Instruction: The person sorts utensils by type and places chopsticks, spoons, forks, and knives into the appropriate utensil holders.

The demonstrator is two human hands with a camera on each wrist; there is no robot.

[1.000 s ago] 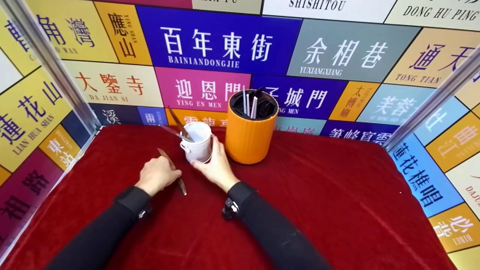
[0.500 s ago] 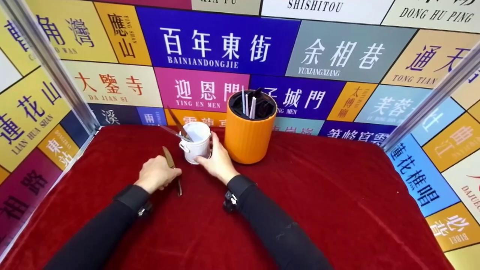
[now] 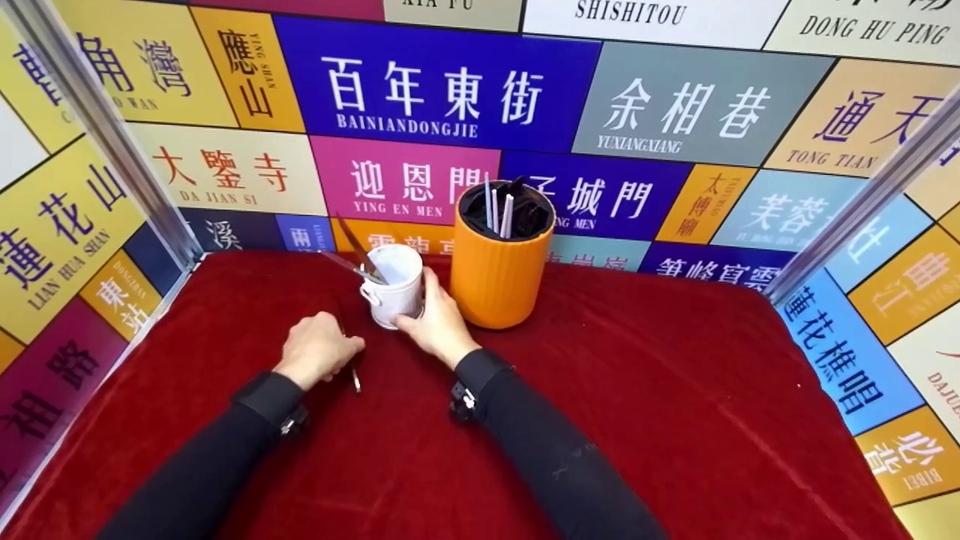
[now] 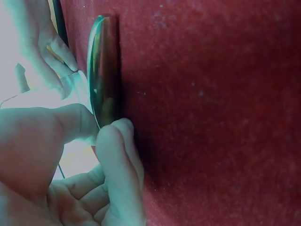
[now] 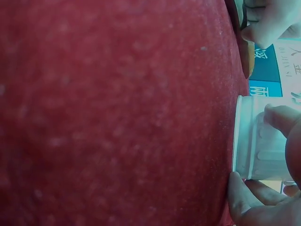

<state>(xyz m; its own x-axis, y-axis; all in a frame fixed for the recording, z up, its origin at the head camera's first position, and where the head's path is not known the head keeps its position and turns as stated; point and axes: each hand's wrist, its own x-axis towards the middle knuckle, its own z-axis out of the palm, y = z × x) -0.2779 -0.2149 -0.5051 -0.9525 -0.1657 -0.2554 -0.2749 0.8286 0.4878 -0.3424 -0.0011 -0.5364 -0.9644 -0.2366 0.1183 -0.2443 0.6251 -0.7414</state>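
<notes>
My left hand (image 3: 319, 346) pinches a shiny metal table knife (image 4: 106, 66) between thumb and fingers, low over the red cloth. In the head view only a thin end of that knife shows below the fingers; most of it is hidden or edge-on. My right hand (image 3: 439, 322) grips a small white bucket-shaped cup (image 3: 391, 298) from its right side, thumb in front and fingers round the back. The cup stands on the cloth, a little beyond the left hand. Two metal pieces of cutlery lean out of it to the left, one a knife-like blade (image 3: 351, 238).
An orange cylindrical holder (image 3: 497, 281) with a black filling stands just right of the cup, several pale thin sticks (image 3: 507, 214) upright in it. Red cloth (image 3: 675, 420) covers the table. Printed wall panels (image 3: 439, 82) with metal posts rise behind and at both sides.
The knife has turned in my left fingers; its upper end showed broad earlier and is now barely visible. Both hands, the cup and the orange holder stay almost where they were.
</notes>
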